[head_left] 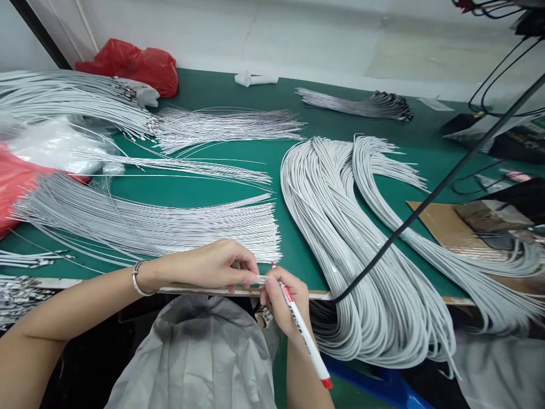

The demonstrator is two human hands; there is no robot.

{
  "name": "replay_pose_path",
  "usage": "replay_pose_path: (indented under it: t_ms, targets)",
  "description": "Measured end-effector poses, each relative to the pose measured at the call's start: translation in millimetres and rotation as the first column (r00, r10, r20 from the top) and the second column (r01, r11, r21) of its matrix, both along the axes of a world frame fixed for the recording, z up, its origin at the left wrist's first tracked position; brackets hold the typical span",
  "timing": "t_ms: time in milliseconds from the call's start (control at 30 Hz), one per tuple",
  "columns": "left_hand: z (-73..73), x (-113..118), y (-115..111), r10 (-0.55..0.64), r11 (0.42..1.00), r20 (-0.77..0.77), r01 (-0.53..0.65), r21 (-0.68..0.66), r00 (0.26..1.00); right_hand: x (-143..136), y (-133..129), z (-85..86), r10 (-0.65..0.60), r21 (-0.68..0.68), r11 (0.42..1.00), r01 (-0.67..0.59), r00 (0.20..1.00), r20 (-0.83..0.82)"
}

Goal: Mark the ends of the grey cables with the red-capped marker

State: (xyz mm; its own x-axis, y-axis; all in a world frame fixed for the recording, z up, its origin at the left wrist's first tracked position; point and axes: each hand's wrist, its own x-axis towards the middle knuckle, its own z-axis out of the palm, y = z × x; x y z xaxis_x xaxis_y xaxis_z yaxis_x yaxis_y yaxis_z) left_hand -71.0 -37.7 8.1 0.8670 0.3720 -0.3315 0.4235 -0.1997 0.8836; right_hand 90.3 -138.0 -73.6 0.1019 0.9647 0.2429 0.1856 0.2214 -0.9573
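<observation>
My left hand (213,266), with a bracelet at the wrist, reaches in along the table's front edge. Its thumb and forefinger pinch a small pale piece (261,279), perhaps a wire end; most of it is hidden by the fingers. My right hand (286,292) meets it fingertip to fingertip at the same piece. A white marker pen (304,332) with red ends is held in my right hand, slanting down to the right. Just beyond both hands lies a wide bundle of thin grey wires (213,224), its cut ends near my right hand.
Thick light-grey cables (340,227) drape over the table's front edge to the right. A black cable (409,221) crosses in front of them. More thin wires (230,125), a red bag (136,65) and a dark-tipped wire bundle (357,105) lie on the green table (238,94).
</observation>
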Motion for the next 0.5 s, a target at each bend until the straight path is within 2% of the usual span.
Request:
replay_pose_path:
  t_ms: [67, 200, 367, 500]
  targets:
    - [-1.5, 0.2, 0.5, 0.000, 1.000, 0.009, 0.000, 0.003, 1.000, -0.1, 0.0, 0.0, -0.008, 0.016, 1.000, 0.008, 1.000, 0.021]
    - [-4.2, 0.0, -1.3, 0.017, 0.992, 0.049, -0.023, 0.122, 0.999, 0.6, -0.3, -0.9, -0.046, 0.034, 0.998, 0.044, 0.997, 0.058]
    - [-1.5, -0.3, -4.5, 0.051, 0.996, 0.021, -0.052, 0.069, 0.998, 0.2, -0.6, -1.4, -0.054, 0.045, 0.998, 0.051, 0.996, 0.077]
    - [2.0, -0.3, -5.0, 0.075, 0.992, 0.016, -0.076, 0.102, 0.997, 0.3, -0.1, -0.1, -0.057, 0.047, 0.997, 0.053, 0.995, 0.086]
